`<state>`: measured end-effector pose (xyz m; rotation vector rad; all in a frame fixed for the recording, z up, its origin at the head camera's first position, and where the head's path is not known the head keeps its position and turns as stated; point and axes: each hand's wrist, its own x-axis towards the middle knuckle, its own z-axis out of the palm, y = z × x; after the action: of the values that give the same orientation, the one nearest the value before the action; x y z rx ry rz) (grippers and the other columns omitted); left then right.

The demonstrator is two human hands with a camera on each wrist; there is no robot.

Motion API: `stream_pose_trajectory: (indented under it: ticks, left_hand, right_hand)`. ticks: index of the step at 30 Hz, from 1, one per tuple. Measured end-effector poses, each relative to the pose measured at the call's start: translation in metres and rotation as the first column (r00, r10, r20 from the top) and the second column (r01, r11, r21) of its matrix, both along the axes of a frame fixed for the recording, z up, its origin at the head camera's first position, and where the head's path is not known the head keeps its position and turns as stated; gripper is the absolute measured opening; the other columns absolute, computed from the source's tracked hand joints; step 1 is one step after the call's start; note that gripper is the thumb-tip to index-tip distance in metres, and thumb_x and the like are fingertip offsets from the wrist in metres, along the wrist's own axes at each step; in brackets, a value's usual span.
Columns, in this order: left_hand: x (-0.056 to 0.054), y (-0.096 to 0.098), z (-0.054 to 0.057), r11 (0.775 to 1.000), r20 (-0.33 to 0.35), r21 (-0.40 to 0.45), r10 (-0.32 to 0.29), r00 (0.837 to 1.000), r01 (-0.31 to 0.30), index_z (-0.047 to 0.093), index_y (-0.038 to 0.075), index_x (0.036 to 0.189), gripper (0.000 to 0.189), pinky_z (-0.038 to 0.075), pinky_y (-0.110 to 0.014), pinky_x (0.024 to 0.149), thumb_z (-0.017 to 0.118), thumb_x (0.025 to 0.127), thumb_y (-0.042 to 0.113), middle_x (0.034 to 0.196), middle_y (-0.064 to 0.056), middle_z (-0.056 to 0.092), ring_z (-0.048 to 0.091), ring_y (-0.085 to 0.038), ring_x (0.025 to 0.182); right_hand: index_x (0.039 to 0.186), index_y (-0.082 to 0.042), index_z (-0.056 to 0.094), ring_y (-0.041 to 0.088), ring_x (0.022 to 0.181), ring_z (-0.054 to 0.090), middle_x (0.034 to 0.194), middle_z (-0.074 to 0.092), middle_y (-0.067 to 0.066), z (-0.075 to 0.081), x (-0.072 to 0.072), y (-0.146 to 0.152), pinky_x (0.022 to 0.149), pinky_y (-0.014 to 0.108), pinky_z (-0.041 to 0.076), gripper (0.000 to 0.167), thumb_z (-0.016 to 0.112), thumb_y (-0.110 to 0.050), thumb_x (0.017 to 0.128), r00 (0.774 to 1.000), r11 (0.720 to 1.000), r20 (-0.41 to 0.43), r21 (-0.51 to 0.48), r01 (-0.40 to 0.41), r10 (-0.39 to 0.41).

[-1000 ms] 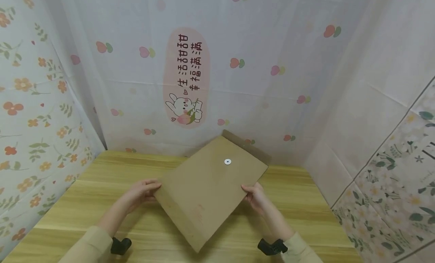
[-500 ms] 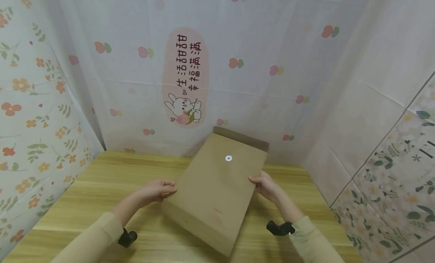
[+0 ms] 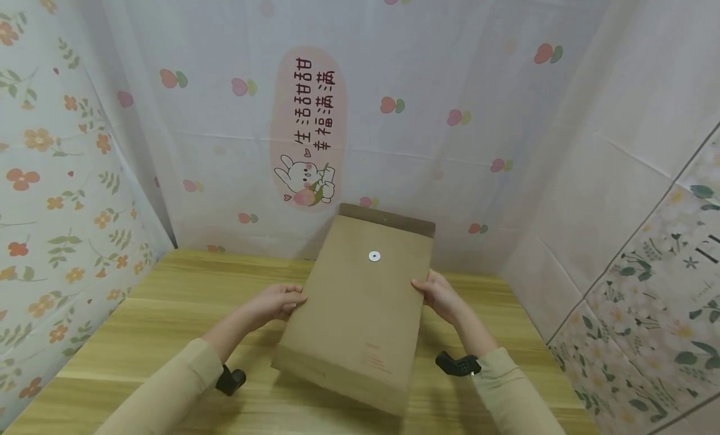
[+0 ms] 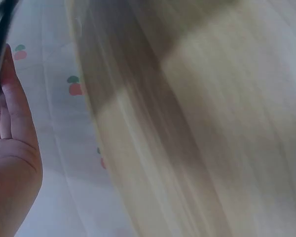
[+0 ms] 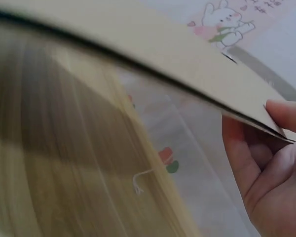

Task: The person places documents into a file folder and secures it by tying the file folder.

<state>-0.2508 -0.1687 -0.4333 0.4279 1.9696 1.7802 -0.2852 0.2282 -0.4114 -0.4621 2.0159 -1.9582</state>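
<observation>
A brown kraft paper document envelope [image 3: 360, 304] is held above the wooden table, tilted, its long sides running roughly away from me. Its darker flap [image 3: 388, 219] stands open at the far end, and a white round button [image 3: 374, 256] sits below it. My left hand [image 3: 275, 302] pinches the left edge, thumb on top. On the right edge, my right hand [image 3: 441, 294] pinches with the thumb on the front and the fingers behind. In the right wrist view a thin white string [image 5: 138, 180] dangles beneath the envelope. The envelope's inside is hidden.
The wood-grain table [image 3: 185, 285] lies under both hands. A white printed cloth [image 3: 422, 141] hangs behind it, with a rabbit picture and lettering. Floral cloths stand on the left [image 3: 56, 204] and right [image 3: 647, 335]. A black wrist device [image 3: 230, 380] shows below the left hand.
The envelope has turned from a strong slant to nearly lengthwise, its flap end swinging left and its near end right. Both hands have kept hold; the left has moved right and the right slightly up.
</observation>
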Motion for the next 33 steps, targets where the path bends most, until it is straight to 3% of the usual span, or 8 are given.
stream_pose_trajectory:
  ticks: [8,12,19,21,25,28,31,33]
  left_hand:
    - [-0.011,0.015,0.013,0.999,-0.042,0.026,0.024,0.999,-0.023,0.042,-0.012,0.131,0.045,0.056,-0.039,0.075,0.052,0.098,0.017,0.098,-0.009,0.067,0.065,-0.016,0.076]
    - [-0.016,0.020,0.023,0.997,-0.071,0.027,0.073,0.995,-0.071,0.034,-0.011,0.140,0.053,0.055,-0.038,0.075,0.052,0.099,0.017,0.103,-0.012,0.068,0.067,-0.019,0.084]
    - [-0.026,0.024,0.039,0.986,-0.108,0.058,0.163,0.981,-0.157,0.037,-0.008,0.139,0.048,0.055,-0.038,0.076,0.051,0.100,0.015,0.108,-0.015,0.066,0.067,-0.022,0.088]
    - [-0.030,0.025,0.044,0.981,-0.115,0.064,0.192,0.975,-0.185,0.034,-0.008,0.141,0.050,0.055,-0.040,0.078,0.051,0.100,0.015,0.113,-0.020,0.064,0.067,-0.024,0.092]
    - [-0.035,0.025,0.054,0.967,-0.144,0.045,0.255,0.956,-0.251,0.023,-0.007,0.146,0.059,0.054,-0.039,0.079,0.051,0.099,0.015,0.130,-0.030,0.050,0.062,-0.030,0.102]
    - [-0.037,0.025,0.063,0.955,-0.191,0.056,0.297,0.936,-0.292,0.017,0.002,0.151,0.064,0.055,-0.037,0.074,0.052,0.098,0.010,0.137,-0.034,0.041,0.062,-0.030,0.097]
    - [-0.041,0.025,0.069,0.949,-0.255,0.099,0.315,0.914,-0.299,0.015,0.017,0.154,0.070,0.055,-0.036,0.066,0.051,0.096,0.001,0.136,-0.037,0.039,0.062,-0.028,0.089]
    - [-0.043,0.025,0.071,0.951,-0.293,0.117,0.309,0.905,-0.287,0.017,0.024,0.154,0.073,0.055,-0.037,0.064,0.051,0.095,-0.003,0.139,-0.037,0.034,0.061,-0.028,0.090]
  right_hand:
    - [0.140,0.012,0.023,0.011,0.083,0.065,0.097,0.067,-0.003,0.000,0.000,-0.004,0.073,0.029,0.053,0.051,0.047,-0.006,0.099,0.999,1.000,-0.033,0.022,-0.022,0.022]
    - [0.140,0.010,0.024,0.012,0.082,0.065,0.095,0.067,-0.002,0.000,0.000,-0.005,0.073,0.030,0.054,0.050,0.047,-0.007,0.099,0.999,0.998,-0.028,0.036,-0.044,0.046]
    - [0.134,0.009,0.033,0.015,0.083,0.065,0.097,0.066,0.001,0.005,0.000,-0.006,0.074,0.033,0.054,0.042,0.047,-0.011,0.099,0.996,0.991,-0.042,0.113,-0.076,0.081]
    - [0.137,0.009,0.030,0.016,0.084,0.066,0.097,0.066,0.002,0.009,-0.002,-0.006,0.074,0.034,0.054,0.045,0.046,-0.011,0.100,0.995,0.990,-0.064,0.119,-0.071,0.079]
    - [0.150,0.005,0.005,0.013,0.077,0.064,0.092,0.065,0.002,0.020,-0.008,-0.006,0.071,0.030,0.054,0.067,0.047,-0.012,0.101,0.994,0.994,-0.103,0.104,-0.018,0.028]
    - [0.153,-0.005,-0.004,0.012,0.070,0.059,0.085,0.058,0.006,0.031,-0.012,-0.006,0.066,0.027,0.051,0.077,0.051,-0.009,0.099,0.988,0.995,-0.150,0.093,0.038,-0.023]
    - [0.155,-0.020,0.001,0.013,0.071,0.056,0.117,0.052,0.023,0.040,-0.017,-0.004,0.064,0.028,0.050,0.082,0.055,-0.005,0.096,0.975,0.994,-0.218,0.081,0.070,-0.051]
    - [0.155,-0.028,0.002,0.014,0.074,0.056,0.140,0.033,0.028,0.041,-0.022,-0.001,0.064,0.028,0.051,0.086,0.057,-0.001,0.095,0.962,0.994,-0.267,0.075,0.077,-0.054]
